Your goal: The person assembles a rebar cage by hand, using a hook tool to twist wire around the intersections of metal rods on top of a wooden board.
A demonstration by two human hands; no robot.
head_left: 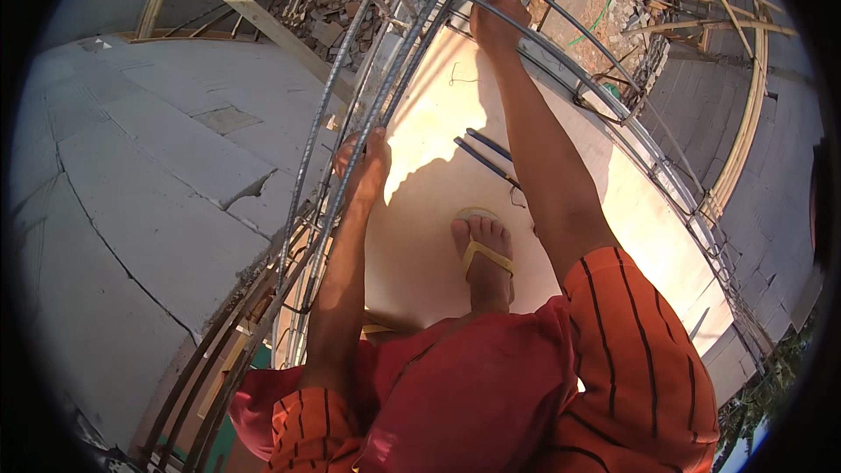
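Note:
My left hand (366, 166) is closed around the ribbed steel rebar (388, 98) on the left side, its fingers partly hidden behind the bars. Farther out, my right hand (499, 17) grips a bent steel bar (526, 29) near the top of the rebar cage; its fingertips are hard to make out. Between my arms lies a pale wooden board (429, 171), lit by sun. On it rest two slim dark blue bars (488, 158), perhaps tool handles, close to my right forearm.
My foot in a yellow flip-flop (484, 250) stands on the board. Tied rebar (631, 123) runs along the right edge. Grey slabs (158, 175) spread on the left, with a timber plank (254, 13) slanting above. Rubble (320, 17) and loose wood (701, 17) lie beyond.

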